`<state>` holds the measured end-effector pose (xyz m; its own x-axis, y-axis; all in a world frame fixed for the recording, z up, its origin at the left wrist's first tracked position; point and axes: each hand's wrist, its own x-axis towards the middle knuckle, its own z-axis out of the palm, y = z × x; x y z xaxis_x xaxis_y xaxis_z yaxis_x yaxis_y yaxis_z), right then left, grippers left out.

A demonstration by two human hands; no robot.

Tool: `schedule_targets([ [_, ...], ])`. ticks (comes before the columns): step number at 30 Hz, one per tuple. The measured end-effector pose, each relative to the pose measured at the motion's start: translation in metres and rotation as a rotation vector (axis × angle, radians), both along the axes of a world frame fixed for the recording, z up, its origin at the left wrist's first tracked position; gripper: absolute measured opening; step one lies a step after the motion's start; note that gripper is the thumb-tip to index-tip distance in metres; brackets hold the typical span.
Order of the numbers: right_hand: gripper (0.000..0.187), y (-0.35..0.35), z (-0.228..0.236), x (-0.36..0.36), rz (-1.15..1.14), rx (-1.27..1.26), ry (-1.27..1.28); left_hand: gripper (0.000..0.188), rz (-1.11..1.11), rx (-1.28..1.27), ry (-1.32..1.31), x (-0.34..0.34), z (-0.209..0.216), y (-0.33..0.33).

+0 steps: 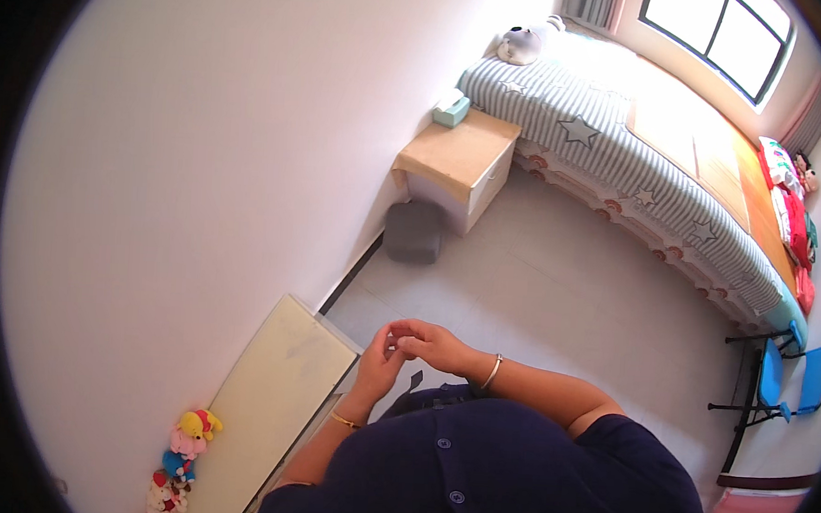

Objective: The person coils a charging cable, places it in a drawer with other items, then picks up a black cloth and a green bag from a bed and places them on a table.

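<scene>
In front of my navy shirt, my left hand (379,369) and my right hand (439,347) meet with their fingers bent and touching. The right fingers curl over toward the left ones. Whether something small is pinched between them is hidden. Each wrist wears a bracelet. Just left of my hands and lower down is a pale cream cabinet top (279,375), the nearest furniture to my left arm. A row of small plush toys (182,458) sits along its wall side.
Ahead, a dark grey stool (414,232) stands beside a wooden nightstand (458,152) bearing a green tissue box (451,110). A bed (586,103) with a striped star-patterned cover stretches to the right, below a window (719,36). Blue folding chairs (776,376) stand at the right wall.
</scene>
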<state>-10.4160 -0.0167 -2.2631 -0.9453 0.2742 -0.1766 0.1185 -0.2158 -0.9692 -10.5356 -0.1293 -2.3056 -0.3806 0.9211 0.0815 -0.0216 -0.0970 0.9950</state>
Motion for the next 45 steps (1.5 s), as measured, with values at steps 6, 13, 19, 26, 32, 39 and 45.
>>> schedule_targets([
  [6, 0.039, 0.06, 0.004, -0.019, -0.147, 0.16, 0.106, 0.042, -0.099, -0.084, 0.094, -0.029, 0.026, 0.072],
  [13, 0.04, 0.127, 0.008, -0.08, -0.193, 0.06, 0.124, 0.036, -0.22, -0.04, -0.004, -0.104, 0.031, 0.148],
  [19, 0.042, 0.167, 0.023, -0.162, -0.113, 0.049, 0.212, 0.034, -0.271, -0.043, -0.004, -0.192, 0.049, 0.188],
  [26, 0.042, 0.208, 0.038, -0.238, -0.042, 0.196, 0.156, 0.033, -0.176, -0.05, 0.099, -0.254, 0.066, 0.216],
  [32, 0.044, 0.234, 0.058, -0.278, 0.03, 0.295, 0.178, 0.034, -0.081, 0.036, -0.022, -0.291, 0.067, 0.239],
  [39, 0.047, 0.258, 0.053, -0.27, -0.033, 0.433, 0.11, 0.033, -0.102, -0.028, -0.015, -0.287, 0.068, 0.268],
  [45, 0.043, 0.282, 0.065, -0.205, -0.241, 0.352, 0.107, 0.032, -0.299, -0.045, 0.039, -0.238, 0.088, 0.316],
])
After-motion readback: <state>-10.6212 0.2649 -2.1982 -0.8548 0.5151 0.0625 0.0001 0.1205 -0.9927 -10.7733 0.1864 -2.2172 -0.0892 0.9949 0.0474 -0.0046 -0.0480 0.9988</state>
